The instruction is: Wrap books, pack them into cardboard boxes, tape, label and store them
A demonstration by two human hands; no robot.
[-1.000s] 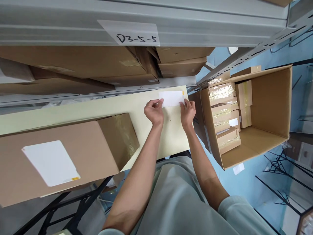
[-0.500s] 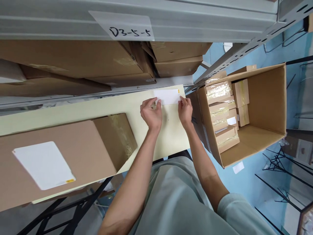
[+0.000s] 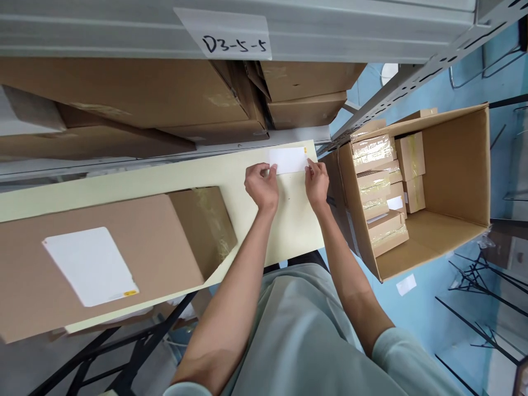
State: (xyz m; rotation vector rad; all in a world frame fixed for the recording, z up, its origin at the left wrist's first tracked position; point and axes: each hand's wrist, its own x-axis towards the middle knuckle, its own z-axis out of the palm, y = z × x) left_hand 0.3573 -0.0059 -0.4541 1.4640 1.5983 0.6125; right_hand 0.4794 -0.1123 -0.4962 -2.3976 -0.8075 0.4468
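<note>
A small white label (image 3: 290,160) with an orange-yellow mark at its top right corner is held flat at the right end of the cream tabletop (image 3: 284,231). My left hand (image 3: 263,185) pinches its left edge between thumb and fingers. At the label's right edge, my right hand (image 3: 317,182) has its fingertips closed on the border. Left of my forearms lies a large cardboard box (image 3: 152,242) bearing a big white label (image 3: 91,266) with a similar yellow mark.
A large open carton (image 3: 454,170) at the right holds several small taped boxes (image 3: 377,192). Behind the table, a grey metal shelf (image 3: 330,33) marked "D3-5-5" bears cardboard boxes (image 3: 157,93). A white paper piece (image 3: 406,285) lies on the blue floor.
The whole view has shifted slightly, so things sit a little further right. Both hands keep their grip on the small white label, which stays in the same place on the table.
</note>
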